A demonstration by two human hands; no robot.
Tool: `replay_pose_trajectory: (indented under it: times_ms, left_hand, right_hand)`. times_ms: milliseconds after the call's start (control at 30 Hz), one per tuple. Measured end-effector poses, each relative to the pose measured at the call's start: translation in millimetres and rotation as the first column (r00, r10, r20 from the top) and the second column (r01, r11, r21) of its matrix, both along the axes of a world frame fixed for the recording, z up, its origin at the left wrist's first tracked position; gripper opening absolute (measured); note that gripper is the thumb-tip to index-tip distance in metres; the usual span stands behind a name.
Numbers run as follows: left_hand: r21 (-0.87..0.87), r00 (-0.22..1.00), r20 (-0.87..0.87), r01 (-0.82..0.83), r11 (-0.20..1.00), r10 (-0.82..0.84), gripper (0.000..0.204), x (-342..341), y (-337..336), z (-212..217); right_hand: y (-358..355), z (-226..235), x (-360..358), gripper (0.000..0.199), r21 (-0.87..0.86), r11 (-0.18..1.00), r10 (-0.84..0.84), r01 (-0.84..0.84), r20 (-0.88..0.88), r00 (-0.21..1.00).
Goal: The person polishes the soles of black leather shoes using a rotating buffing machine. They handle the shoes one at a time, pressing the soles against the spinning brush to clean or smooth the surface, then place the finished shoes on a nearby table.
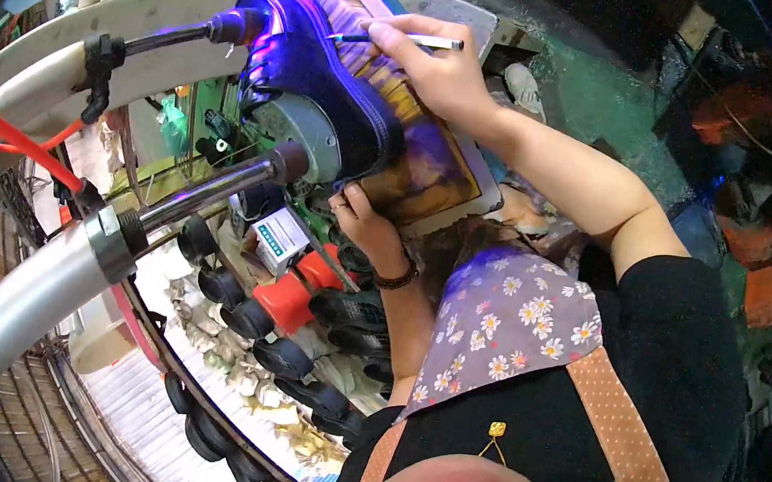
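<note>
A black shoe, lit blue-purple on one side, is held in a machine between a toe-end rod and a round grey metal piece at its opening. My right hand grips a slim white-and-black pen between thumb and fingers. The pen's tip reaches the shoe's edge near the toe half; whether it touches I cannot tell. Below, my left hand, with a ring and a dark bracelet, has its fingers curled at the heel end of the shoe. Part of its grip is hidden.
Behind the shoe stands a stained, yellowish padded board. A thick silver tube and red hoses lie at left. Under the curved frame are several black shoes, a red object and a small white box.
</note>
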State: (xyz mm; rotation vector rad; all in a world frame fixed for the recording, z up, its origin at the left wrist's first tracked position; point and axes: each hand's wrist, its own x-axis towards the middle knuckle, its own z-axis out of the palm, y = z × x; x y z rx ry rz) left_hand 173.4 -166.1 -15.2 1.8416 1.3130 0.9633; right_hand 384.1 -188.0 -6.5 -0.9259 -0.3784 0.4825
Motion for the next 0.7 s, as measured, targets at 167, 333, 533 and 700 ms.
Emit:
replay_pose_trajectory:
  times_ms: [167, 333, 533, 700]
  left_hand:
    - [0.023, 0.999, -0.024, -0.028, 0.999, 0.029, 0.032, -2.5, -5.1, 3.8]
    - [0.0, 1.0, 0.013, -0.01, 1.0, 0.01, 0.031, -9.2, -1.6, 1.2]
    - [0.006, 0.999, -0.028, -0.042, 0.999, 0.043, 0.03, -1.7, -3.1, 10.1]
    - [-0.162, 0.958, 0.251, -0.096, 0.982, 0.135, 0.031, -7.1, 0.0, 6.1]
  right_hand:
    - [1.6, 2.0, -4.3, 0.023, -0.047, 0.998, -0.03, 0.034, 0.086, 0.996]
    - [3.6, 0.7, -7.0, 0.029, -0.088, 0.993, -0.07, 0.083, 0.146, 0.987]
    - [0.1, -3.8, -8.7, 0.026, -0.134, 0.989, -0.031, 0.066, 0.246, 0.969]
    - [-9.9, -10.1, -13.7, 0.025, -0.127, 0.991, -0.006, 0.047, 0.308, 0.951]
